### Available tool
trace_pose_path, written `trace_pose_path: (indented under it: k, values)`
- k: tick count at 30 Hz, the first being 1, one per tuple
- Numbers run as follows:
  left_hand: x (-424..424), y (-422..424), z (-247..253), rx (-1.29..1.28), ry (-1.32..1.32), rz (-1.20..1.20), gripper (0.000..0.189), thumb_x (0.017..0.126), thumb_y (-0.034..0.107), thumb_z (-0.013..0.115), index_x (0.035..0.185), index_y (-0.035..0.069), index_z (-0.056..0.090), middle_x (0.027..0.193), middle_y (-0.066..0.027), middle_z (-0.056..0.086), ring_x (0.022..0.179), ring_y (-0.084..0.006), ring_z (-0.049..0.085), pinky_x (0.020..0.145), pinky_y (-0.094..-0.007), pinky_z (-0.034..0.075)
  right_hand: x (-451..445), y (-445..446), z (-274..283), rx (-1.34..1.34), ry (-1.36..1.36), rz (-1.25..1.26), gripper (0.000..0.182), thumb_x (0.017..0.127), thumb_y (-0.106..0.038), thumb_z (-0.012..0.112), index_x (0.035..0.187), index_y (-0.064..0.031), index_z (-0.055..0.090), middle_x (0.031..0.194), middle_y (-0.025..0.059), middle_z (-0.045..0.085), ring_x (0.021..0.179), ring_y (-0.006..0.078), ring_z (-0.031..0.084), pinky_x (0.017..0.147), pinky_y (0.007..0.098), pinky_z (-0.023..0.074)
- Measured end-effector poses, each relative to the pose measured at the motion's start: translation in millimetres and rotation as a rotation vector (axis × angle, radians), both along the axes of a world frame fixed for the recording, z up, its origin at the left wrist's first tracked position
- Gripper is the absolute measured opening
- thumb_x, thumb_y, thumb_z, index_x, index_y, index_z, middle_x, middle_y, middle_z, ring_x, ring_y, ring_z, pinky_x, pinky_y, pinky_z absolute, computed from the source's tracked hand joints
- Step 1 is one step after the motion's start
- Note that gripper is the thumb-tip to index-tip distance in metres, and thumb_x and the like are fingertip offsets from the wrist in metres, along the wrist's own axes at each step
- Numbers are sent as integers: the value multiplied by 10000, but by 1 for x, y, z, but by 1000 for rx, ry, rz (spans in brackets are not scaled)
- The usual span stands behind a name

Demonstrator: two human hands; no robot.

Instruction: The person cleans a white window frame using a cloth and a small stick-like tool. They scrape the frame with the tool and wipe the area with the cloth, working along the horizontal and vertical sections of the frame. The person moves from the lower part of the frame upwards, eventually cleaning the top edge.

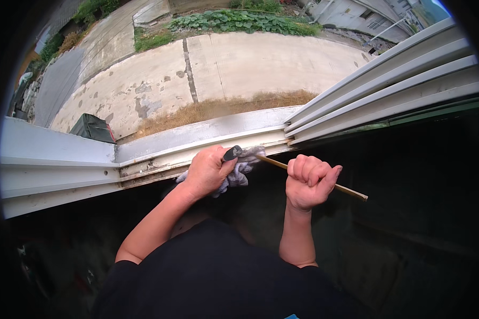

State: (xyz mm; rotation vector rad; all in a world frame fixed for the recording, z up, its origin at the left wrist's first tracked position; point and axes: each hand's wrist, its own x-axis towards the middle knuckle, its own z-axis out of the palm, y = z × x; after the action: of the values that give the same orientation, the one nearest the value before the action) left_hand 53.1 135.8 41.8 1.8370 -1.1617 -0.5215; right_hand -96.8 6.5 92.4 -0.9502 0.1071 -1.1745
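My left hand (pixel 207 169) rests at the lower track of a window frame (pixel 171 159), closed around a dark-handled object (pixel 232 153); only its worn, blunt end shows. A damp-looking grey-white rag (pixel 237 175) lies bunched under and beside that hand, partly hanging over the inner edge of the sill. To the right, my right hand (pixel 309 179) grips a thin, yellowish stick (pixel 351 192), which seems to be wood or bamboo. The stick slants up to the left, and its far tip meets the rag at the track. Dark grime marks the track's left part.
White sliding sashes (pixel 383 83) stand at the right, and a white frame post (pixel 60 167) at the left. Beyond the outer ledge (pixel 207 125) are dry grass, a concrete yard (pixel 263 63), a dark covered object (pixel 92 128) and green plants. The room below is dark.
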Motion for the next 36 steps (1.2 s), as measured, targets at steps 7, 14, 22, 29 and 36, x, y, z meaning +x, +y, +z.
trace_pose_path:
  k: [7, 14, 22, 29, 36]
  values:
    - [-25, -70, -30, 118, -39, -109, 176, 837, 232, 550, 819, 71, 616, 740, -186, 587, 742, -394, 574, 660, -494, 444, -39, -16, -11, -216, 134, -225, 565, 1004, -415, 273, 524, -121, 226, 484, -14, 236, 447, 118, 201, 434, 255, 161]
    - [-36, -110, -32, 291, -136, -118, 196, 822, 233, 542, 798, 61, 633, 736, -202, 604, 728, -402, 593, 664, -490, 470, -35, -28, -18, -563, 252, -305, 555, 985, -379, 402, 542, -82, 250, 475, 5, 250, 400, 128, 261, 404, 264, 205]
    - [-35, -116, -35, 376, -92, -132, 200, 805, 240, 593, 793, 47, 641, 737, -199, 615, 718, -393, 596, 647, -478, 470, -19, -47, -57, -770, 349, -230, 488, 958, -269, 444, 544, -44, 318, 487, 54, 308, 385, 202, 349, 389, 296, 276]
    - [-37, -116, -21, 375, -93, -195, 233, 814, 269, 596, 989, 128, 658, 724, -178, 600, 699, -377, 599, 609, -465, 472, -7, -55, -89, -973, 436, -77, 364, 870, -122, 557, 556, -56, 383, 514, 93, 354, 421, 281, 392, 407, 367, 306]
    - [-35, -108, -38, 377, -194, -260, 165, 787, 204, 576, 884, 100, 659, 700, -179, 600, 668, -377, 605, 590, -475, 485, -9, -57, -99, -818, 492, -136, 455, 936, -240, 462, 552, -19, 358, 501, 71, 348, 413, 229, 402, 423, 308, 315]
